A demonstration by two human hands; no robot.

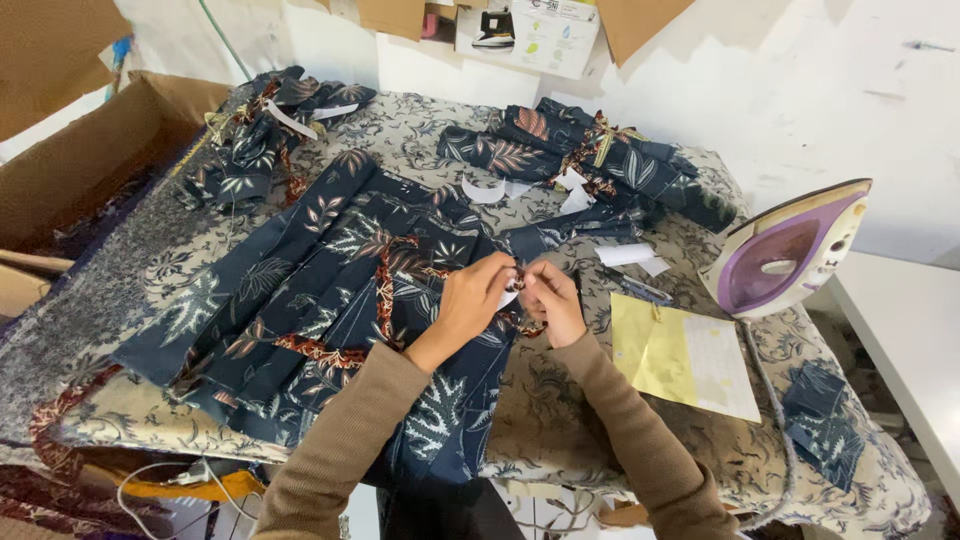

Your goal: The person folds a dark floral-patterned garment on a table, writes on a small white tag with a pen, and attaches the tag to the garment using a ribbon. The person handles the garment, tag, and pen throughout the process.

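A stack of dark blue leaf-print fabric pieces (300,290) lies spread on the patterned ironing table (560,400). My left hand (475,295) and my right hand (550,298) meet over the stack's right edge. Together they pinch a small white paper tag (508,297) against the fabric edge. Both wrists wear brown sleeves. What the fingers do under the tag is hidden.
A purple and white iron (785,250) stands upright at the right, its cord running down. A yellow paper sheet (680,355) lies beside it. More folded fabric bundles (590,155) sit at the back; another bundle (255,135) lies back left. An open cardboard box (90,160) stands left.
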